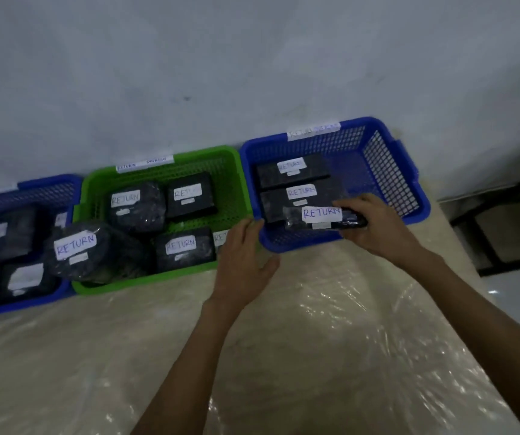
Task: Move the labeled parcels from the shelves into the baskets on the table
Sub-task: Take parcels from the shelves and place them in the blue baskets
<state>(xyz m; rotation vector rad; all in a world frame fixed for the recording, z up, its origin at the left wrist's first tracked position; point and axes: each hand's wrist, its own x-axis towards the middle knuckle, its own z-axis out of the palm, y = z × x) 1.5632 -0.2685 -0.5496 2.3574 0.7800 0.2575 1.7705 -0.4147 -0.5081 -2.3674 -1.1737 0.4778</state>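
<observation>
My right hand [374, 224] grips a black wrapped parcel [321, 216] with a white "RETURN" label, holding it low inside the right blue basket [409, 171]. Two flat black labeled parcels [293, 172] lie in that basket behind it. My left hand [243, 262] hovers open by the basket's front left corner, fingers straight near the rim. The green basket [233, 164] in the middle holds several black "RETURN" parcels [136, 205]. A second blue basket [48, 186] at the left also holds black labeled parcels [1, 237].
The three baskets stand in a row against a pale wall on a table covered with clear plastic sheet [315, 334]. A dark metal frame [503, 230] stands off the table's right edge. Paper tags are taped on the baskets' back rims.
</observation>
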